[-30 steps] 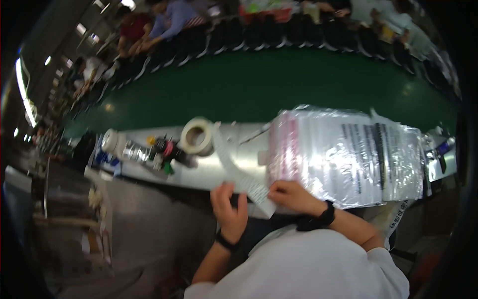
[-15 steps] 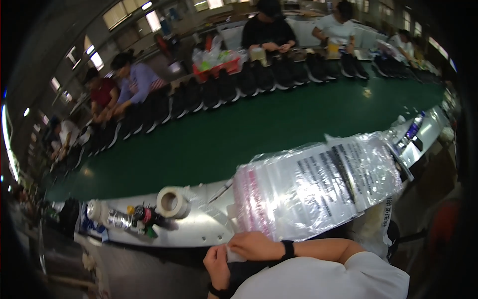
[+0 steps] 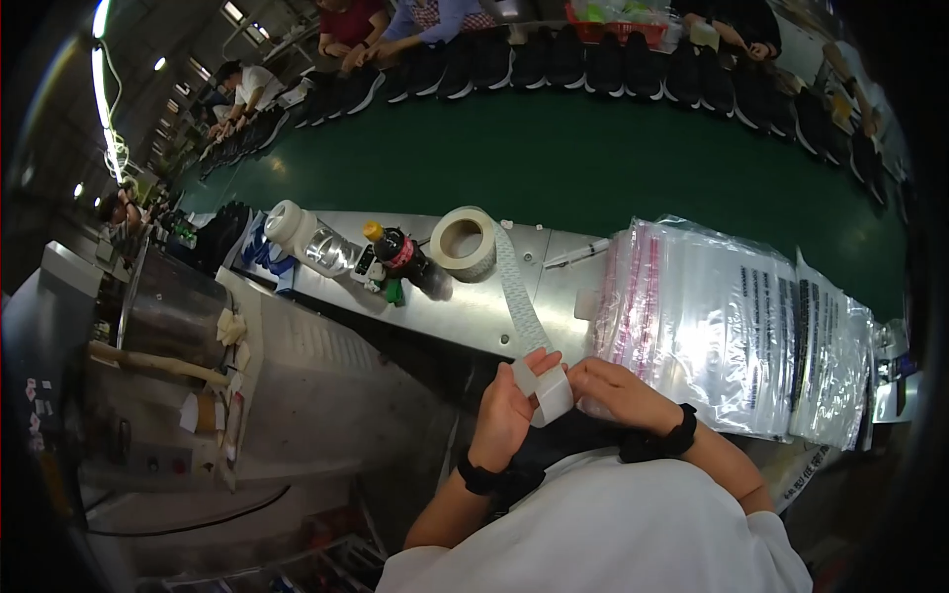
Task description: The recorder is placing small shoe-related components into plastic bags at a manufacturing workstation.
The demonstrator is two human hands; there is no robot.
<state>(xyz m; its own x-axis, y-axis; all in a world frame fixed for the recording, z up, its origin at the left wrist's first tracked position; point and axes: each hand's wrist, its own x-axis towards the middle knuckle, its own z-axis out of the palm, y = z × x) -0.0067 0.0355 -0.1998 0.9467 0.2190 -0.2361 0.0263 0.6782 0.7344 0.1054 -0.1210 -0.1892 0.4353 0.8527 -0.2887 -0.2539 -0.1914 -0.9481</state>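
Observation:
A wide roll of whitish label tape lies on the metal ledge, and its patterned strip runs down toward me. The loose white end of this strip curls between my hands, off the ledge's near edge. My left hand is turned palm up and holds the strip end between thumb and fingers. My right hand has its fingertips pinched at the strip's right side; what exactly lies between them is too small to make out. To the right lies a stack of clear plastic bags with pink edges and dark print.
A water bottle and a dark drink bottle lie left of the roll. A thin white pen-like tool rests beside the bags. Beyond the ledge runs a green conveyor belt with black shoes lined along its far side; co-workers sit behind.
My view has swung left and down. My hands have spread slightly apart, and the white strip end shows larger between them. The strip from the roll to my hands now shows plainly.

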